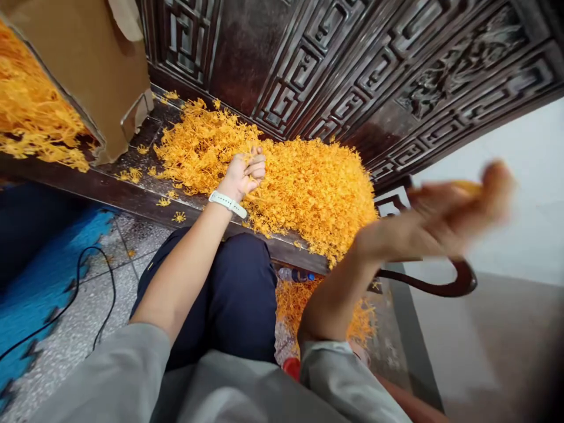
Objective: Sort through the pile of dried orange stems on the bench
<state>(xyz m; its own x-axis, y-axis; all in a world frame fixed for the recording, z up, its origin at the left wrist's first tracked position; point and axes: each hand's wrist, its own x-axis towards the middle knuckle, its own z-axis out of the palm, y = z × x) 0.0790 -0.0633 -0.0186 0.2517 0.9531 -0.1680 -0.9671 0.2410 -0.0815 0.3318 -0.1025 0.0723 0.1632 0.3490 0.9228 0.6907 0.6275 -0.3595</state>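
Observation:
A long heap of small orange plastic pieces (317, 188), spidery with thin curled legs, covers the dark wooden bench. My left hand (247, 170), a pale watch strap on its wrist, rests over the middle of the heap. Its fingers are curled, with bits of orange showing at them. Raised off to the right, beyond the heap's end, is my right hand (458, 205), smeared by motion. A strip of yellow-orange shows between its bent fingers; the exact grip is blurred.
At left, a cardboard box (83, 64) lies with more orange pieces spilling from it. Carved dark panels (286, 70) form the bench back. A curved armrest (458, 279) sits at right. Below are a plastic bottle (295, 275), more orange pieces, a black cable (112, 282) and blue mat (57, 276).

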